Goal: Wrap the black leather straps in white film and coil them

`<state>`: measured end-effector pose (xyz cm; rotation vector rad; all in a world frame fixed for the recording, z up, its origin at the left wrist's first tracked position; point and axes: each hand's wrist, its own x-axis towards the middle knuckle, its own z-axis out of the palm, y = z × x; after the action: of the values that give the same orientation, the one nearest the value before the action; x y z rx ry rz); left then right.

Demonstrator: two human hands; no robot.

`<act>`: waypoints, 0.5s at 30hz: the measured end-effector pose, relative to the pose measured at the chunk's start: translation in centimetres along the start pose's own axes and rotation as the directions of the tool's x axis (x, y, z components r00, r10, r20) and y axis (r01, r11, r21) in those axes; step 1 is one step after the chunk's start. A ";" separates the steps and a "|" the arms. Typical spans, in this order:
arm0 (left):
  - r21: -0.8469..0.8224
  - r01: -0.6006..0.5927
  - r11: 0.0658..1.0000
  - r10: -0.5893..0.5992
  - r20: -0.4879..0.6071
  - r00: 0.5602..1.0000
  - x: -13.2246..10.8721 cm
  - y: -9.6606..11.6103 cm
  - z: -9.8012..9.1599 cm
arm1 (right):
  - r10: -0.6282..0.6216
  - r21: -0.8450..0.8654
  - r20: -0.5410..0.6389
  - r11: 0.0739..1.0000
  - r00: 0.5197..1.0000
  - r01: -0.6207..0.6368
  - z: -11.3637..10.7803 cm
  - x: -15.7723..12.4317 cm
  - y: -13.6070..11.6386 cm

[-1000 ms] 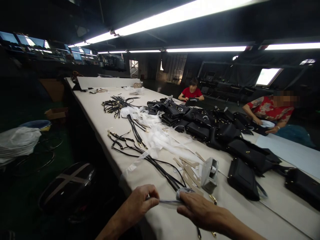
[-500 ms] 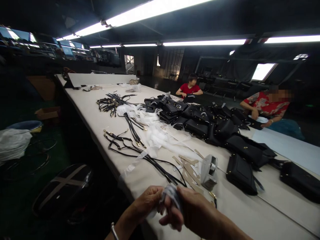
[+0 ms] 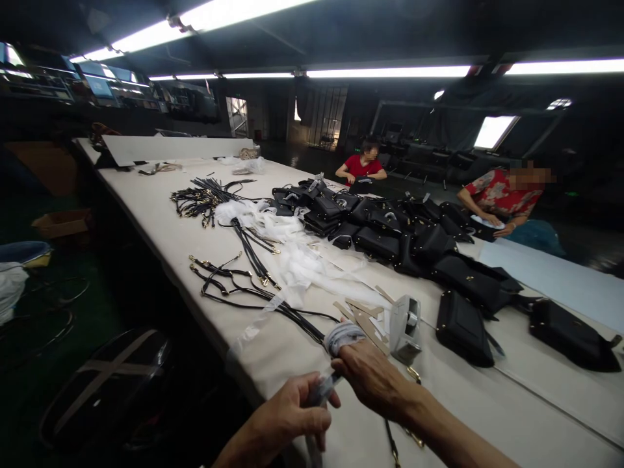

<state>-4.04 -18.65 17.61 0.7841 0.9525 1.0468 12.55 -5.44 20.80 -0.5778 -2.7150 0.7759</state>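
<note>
My right hand [image 3: 373,374] is closed on a bunched roll of translucent plastic film [image 3: 342,334], which shows around its fingers above the table. Lower and to the left, my left hand [image 3: 287,419] pinches a greyish strip of the same film [image 3: 322,390] between thumb and fingers. Part of that strip hangs below the fingers; whether anything lies inside it I cannot tell. Just beyond my right hand run several thin black straps [image 3: 273,309] with gold clasps. Under my right forearm another black strap with a gold clasp [image 3: 414,375] partly shows.
Many black handbags [image 3: 383,242] are heaped across the middle and right of the long table [image 3: 151,208]. White film [image 3: 305,263], cardboard strips [image 3: 363,318] and a grey tape dispenser [image 3: 405,328] lie nearer. Two people in red sit at the far side.
My right hand has moved up and forward with the film roll, away from my left. A strip of film now shows between them. The view has turned slightly right.
</note>
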 end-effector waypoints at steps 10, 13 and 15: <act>0.488 -0.089 0.868 0.129 -0.048 0.991 2.9 1.1 -3.8 | 0.165 0.670 0.569 0.474 0.805 -0.571 -0.2 -2.1 -3.0; 0.346 -0.145 0.927 0.141 0.037 0.989 3.8 0.5 -3.9 | 0.200 0.913 0.381 0.075 0.903 -0.402 -0.2 -1.3 -3.5; 0.213 -0.149 0.966 0.147 0.028 0.989 4.4 -0.3 -3.5 | 0.262 0.962 0.270 -0.114 0.926 -0.248 -0.6 -0.4 -3.7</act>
<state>-6.25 -14.31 14.90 1.0524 1.0195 1.0780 11.99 -8.26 23.31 -0.6191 -1.1020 2.4688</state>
